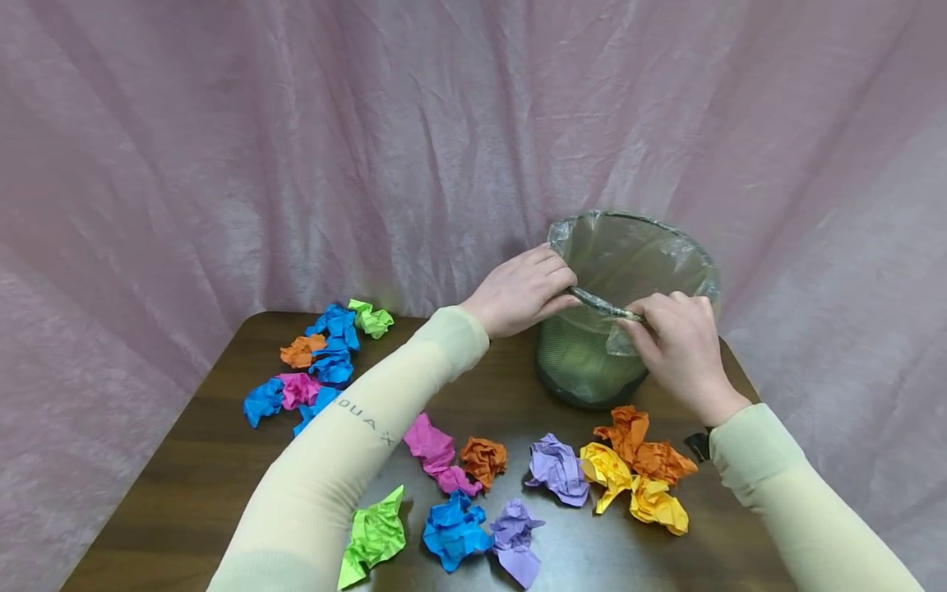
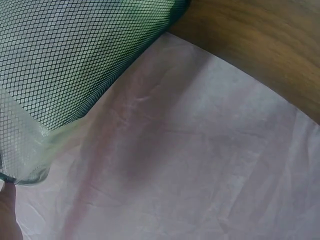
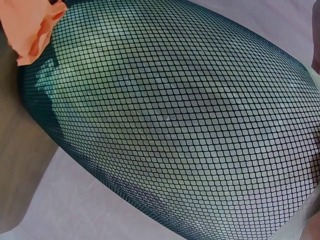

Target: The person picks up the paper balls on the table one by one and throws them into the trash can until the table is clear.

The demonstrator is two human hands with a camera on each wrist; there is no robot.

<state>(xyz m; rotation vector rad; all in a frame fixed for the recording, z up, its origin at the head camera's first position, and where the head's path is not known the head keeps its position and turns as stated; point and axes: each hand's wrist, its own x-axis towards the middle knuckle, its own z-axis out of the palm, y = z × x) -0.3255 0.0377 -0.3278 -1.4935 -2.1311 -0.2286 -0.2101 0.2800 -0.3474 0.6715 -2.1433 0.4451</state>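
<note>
A dark green mesh wastebasket (image 1: 584,366) stands upright at the back right of the table, with a clear plastic liner (image 1: 621,341) inside it and folded over its rim. My left hand (image 1: 524,288) grips the near left part of the rim, thumb below and fingers over the top. Farther right, my right hand (image 1: 684,349) pinches the rim and liner between thumb and curled fingers. A strip of rim (image 1: 602,306) shows between the hands. Mesh wall (image 3: 165,120) fills most of the right wrist view; the left wrist view shows the liner's overhang (image 2: 30,162).
Crumpled papers lie on the wooden table (image 1: 200,460): several blue, pink, orange and green ones at left, such as a green ball (image 1: 372,319). In front of the basket are purple (image 1: 556,470), yellow (image 1: 658,503) and orange ones (image 1: 662,462). A pink curtain (image 1: 444,148) hangs behind.
</note>
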